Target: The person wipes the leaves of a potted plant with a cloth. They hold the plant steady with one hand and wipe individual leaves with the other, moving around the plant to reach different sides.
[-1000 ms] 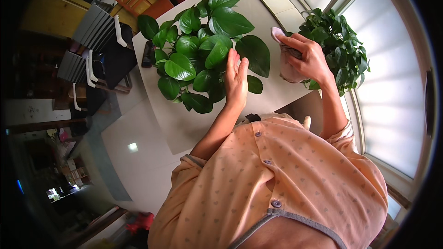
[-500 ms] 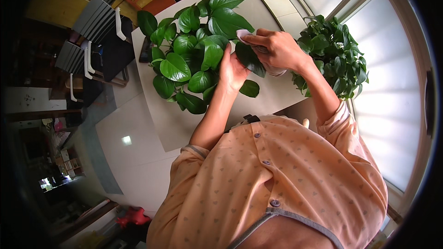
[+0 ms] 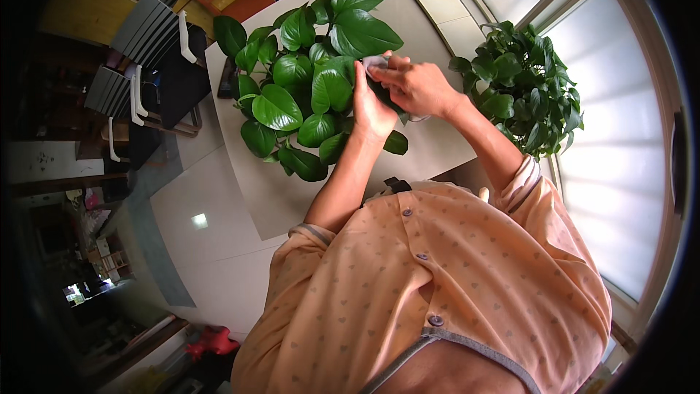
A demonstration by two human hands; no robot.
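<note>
Pothos (image 3: 277, 106) near tabletop (image 3: 430, 149)'s far-left corner, left hand (image 3: 373, 115) at one dark leaf (image 3: 383, 96), likely backing it against pressure, fingers partly hidden, can't tell if closed, right hand (image 3: 424, 89)'s fingers clamped on pale cloth (image 3: 373, 63) at that leaf

Window (image 3: 616, 146): I get my main light from it, at right, nearly washed out.
Leaves (image 3: 277, 106): bright to me, glossy highlights on their faces, dark shadow between them.
Floor (image 3: 208, 186): I see one hard square of glare on it.
Chairs (image 3: 144, 31): dimmer; below them my left side sinks into murk, details hard to read.
Fisheye: it bends my straight lines; corners go black.
</note>
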